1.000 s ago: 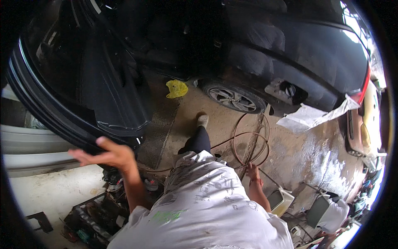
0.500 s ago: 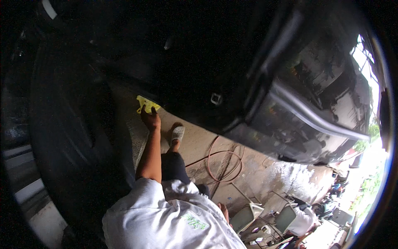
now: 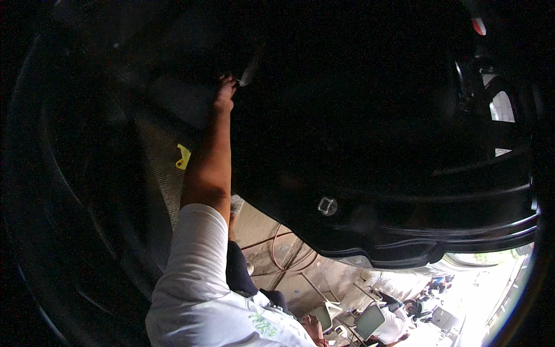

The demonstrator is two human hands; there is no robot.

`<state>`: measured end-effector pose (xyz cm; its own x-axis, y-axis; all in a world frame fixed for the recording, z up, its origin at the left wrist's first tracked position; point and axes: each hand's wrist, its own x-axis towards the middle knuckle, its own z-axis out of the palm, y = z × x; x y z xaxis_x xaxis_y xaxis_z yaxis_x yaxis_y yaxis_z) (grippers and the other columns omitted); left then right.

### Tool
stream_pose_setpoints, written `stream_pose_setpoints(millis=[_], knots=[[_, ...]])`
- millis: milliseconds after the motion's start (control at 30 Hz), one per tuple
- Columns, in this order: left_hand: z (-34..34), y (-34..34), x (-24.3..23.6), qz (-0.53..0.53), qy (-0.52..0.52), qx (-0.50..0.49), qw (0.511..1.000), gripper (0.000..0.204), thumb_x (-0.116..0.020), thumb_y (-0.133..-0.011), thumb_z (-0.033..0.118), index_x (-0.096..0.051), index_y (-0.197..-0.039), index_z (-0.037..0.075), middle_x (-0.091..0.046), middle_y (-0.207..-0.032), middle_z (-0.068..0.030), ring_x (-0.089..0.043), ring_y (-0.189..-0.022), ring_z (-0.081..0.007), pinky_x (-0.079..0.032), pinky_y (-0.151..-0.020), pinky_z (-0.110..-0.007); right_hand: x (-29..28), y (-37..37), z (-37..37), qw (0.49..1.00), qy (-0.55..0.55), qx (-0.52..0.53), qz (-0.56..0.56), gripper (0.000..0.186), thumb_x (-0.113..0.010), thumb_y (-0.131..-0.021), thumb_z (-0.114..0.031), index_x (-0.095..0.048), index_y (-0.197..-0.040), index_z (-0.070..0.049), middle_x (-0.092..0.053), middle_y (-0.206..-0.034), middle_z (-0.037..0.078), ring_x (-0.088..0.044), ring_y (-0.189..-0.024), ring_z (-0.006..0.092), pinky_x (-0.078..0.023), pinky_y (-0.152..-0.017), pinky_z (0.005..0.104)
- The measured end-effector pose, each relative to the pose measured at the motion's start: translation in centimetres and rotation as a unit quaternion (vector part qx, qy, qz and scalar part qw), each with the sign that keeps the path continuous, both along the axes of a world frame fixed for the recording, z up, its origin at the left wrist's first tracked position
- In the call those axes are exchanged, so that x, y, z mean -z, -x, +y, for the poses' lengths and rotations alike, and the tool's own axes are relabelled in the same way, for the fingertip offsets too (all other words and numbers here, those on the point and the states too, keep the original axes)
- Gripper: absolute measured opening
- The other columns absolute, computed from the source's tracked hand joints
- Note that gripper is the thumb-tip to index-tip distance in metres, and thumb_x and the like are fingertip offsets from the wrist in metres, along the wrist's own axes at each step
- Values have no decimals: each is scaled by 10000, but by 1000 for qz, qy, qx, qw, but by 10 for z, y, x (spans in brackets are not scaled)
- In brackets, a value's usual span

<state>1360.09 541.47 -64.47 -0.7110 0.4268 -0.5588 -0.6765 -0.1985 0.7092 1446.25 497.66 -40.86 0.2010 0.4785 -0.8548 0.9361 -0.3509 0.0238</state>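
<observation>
Across the far and right side spreads the dark car, its interior mostly lost in shadow. Near left, a white shirt covers the person, whose left arm stretches far forward. Right of the legs lies a looped reddish hose, with a grey-green chair nearer. The right hand is low at the near edge, finger state unclear. Inside the car, the left hand has partly bent fingers; left of its forearm lies a yellow bag. Just beside those fingers is a narrow pale piece; whether they grip it cannot be told.
</observation>
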Motion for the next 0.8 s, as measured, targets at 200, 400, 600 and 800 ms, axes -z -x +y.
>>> stream_pose_setpoints(millis=[200,400,600,800], knots=[[38,28,35,-15,54,-52,997,362,-721,-1016,217,-677,-1365,134,-675,-1376,-78,-665,-1212,-282,-501,-1089,-545,-11,28,2,999,-15,49,6,444,-581,-1082,-423,-734,-1193,-21,-773,-1115,209,-736,-1057,348,-569,-909,448],[30,28,36,67,72,-49,994,415,-717,-1004,164,-633,-1407,111,-682,-1352,-105,-677,-1183,-293,-527,-1071,-536,-3,17,-30,995,-20,93,14,450,-595,-1083,-417,-728,-1231,-13,-774,-1146,206,-735,-1080,318,-568,-920,435],[-33,14,34,210,126,-49,968,474,-712,-992,110,-589,-1449,88,-688,-1328,-132,-690,-1155,-304,-554,-1053,-526,14,-19,-88,983,-41,169,60,461,-609,-1083,-411,-722,-1270,-5,-775,-1178,202,-734,-1102,287,-567,-931,421],[-164,-94,5,360,-6,-170,917,309,-717,-971,57,-572,-1242,22,-713,-1241,-172,-704,-1106,-297,-582,-989,-430,99,-80,-171,959,-104,232,126,551,-699,-1030,-430,-691,-1317,40,-774,-1199,189,-713,-1154,302,-533,-1033,437]])
